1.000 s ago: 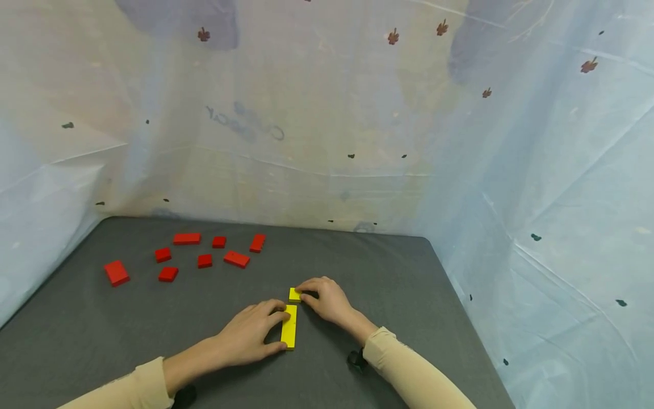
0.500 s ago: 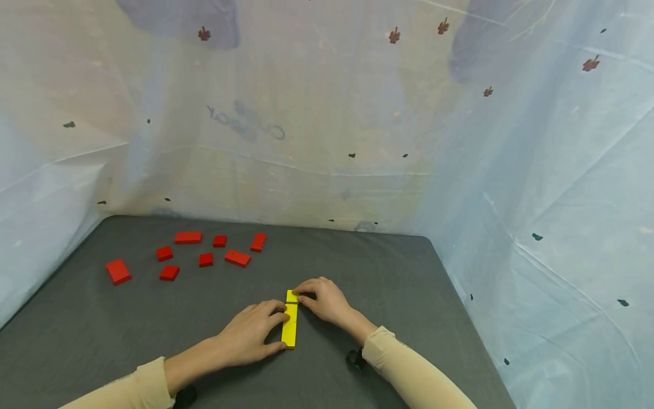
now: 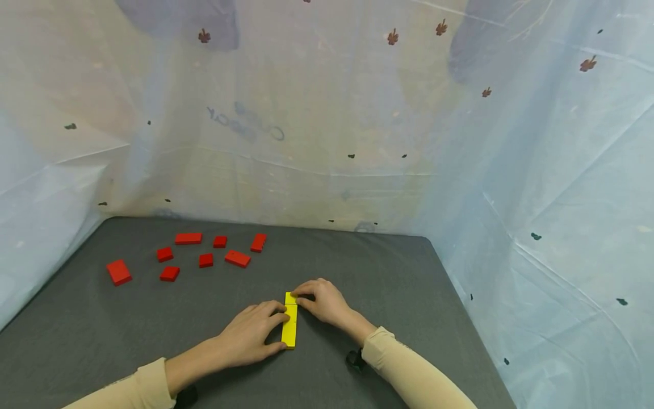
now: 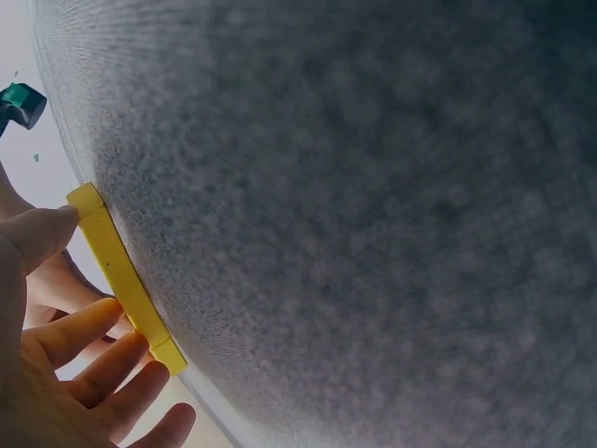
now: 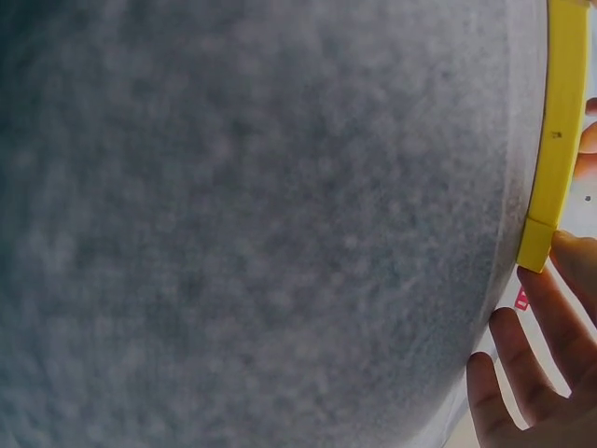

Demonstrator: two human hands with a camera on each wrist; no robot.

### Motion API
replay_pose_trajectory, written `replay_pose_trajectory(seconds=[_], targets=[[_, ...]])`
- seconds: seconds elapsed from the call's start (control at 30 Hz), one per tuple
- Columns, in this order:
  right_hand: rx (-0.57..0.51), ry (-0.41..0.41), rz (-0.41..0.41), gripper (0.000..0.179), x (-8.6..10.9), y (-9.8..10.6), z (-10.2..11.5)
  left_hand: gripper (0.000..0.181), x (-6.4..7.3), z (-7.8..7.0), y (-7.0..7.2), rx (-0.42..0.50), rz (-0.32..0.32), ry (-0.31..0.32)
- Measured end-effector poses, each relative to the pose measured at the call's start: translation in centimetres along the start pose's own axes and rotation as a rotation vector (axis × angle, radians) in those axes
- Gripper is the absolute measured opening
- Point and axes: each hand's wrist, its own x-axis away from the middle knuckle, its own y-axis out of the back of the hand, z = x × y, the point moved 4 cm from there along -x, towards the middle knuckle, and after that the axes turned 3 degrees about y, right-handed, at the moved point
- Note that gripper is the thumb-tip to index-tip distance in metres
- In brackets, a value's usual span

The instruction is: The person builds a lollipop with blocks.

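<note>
A long flat yellow block [image 3: 290,330] lies on the dark grey table, lengthwise away from me. My left hand [image 3: 248,335] grips it from the left, thumb at its near end and fingertips toward the far end. Against that far end sits a small yellow block [image 3: 290,297], in line with the long one; only a thin seam shows between them. The thumb and index finger of my right hand [image 3: 325,301] pinch the small block from the right. In the right wrist view the seam crosses the yellow strip just above the small block [image 5: 535,245], while my other fingers stand spread below.
Several red blocks, some long like this red block [image 3: 188,238] and some small like this red block [image 3: 206,260], lie scattered at the table's back left. Pale plastic sheeting [image 3: 286,113] hangs behind the table [image 3: 388,284] and along its sides.
The small yellow block has slid slightly left and nearer with my right hand, closing the gap to the long block's far end. My left hand has stayed in place.
</note>
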Motion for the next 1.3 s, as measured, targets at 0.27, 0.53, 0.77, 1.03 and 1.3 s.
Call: replay_pose_trajectory(seconds=[0.27,0.53,0.77,1.03,1.3], targets=[[0.017,0.007,-0.005,0.025,0.1,-0.1,0.1,0.054,0.0,0.0,0.0,-0.002,-0.002,-0.002],[0.051,0.022,-0.03,0.024,0.3,0.0,0.5,0.055,-0.1,0.0,0.0,-0.01,-0.004,-0.001],[0.063,0.026,-0.041,0.024,0.3,-0.1,0.5,0.054,-0.2,0.1,-0.1,-0.005,0.0,-0.002],[0.036,-0.011,-0.027,0.028,0.5,-0.1,0.6,0.055,0.0,0.7,-0.2,-0.005,-0.03,0.002],[-0.005,-0.081,-0.035,0.043,1.6,0.8,1.4,0.043,0.0,2.6,2.1,-0.015,-0.231,-0.003]])
